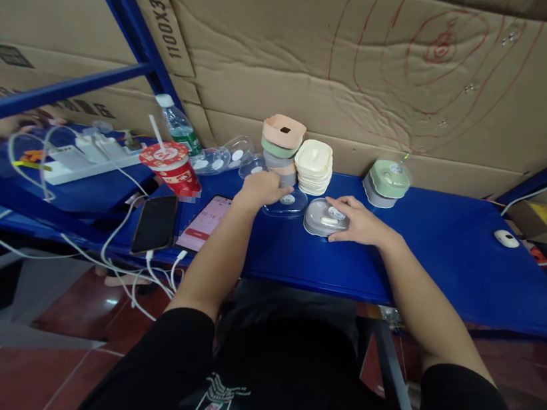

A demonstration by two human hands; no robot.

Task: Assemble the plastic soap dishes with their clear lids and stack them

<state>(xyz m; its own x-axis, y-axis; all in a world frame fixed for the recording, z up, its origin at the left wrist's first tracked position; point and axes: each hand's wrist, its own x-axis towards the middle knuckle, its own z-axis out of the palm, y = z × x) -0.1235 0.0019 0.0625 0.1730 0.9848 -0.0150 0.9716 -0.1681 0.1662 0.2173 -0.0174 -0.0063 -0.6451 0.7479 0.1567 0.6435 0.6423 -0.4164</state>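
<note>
The right hand [359,222] lies flat, fingers spread, on a grey lidded box [325,218] well inside the blue table's near edge [324,280]. Just beside it the left hand [261,189] curls over a clear lid [288,204]. Beyond the hands rise a stack of containers [281,147] and cream lids [313,165]. Bare blue tabletop stretches right of the right hand. Behind, the cardboard [283,52] reads "1100X380X6".

blue shelf top [448,255]; red, white-patterned cup [172,166] at left | pink, green, grey stacked bowls [282,140] far centre; cream lids [313,165] | black phone [155,224] near left; brown cardboard [373,63], red scribbles
</note>
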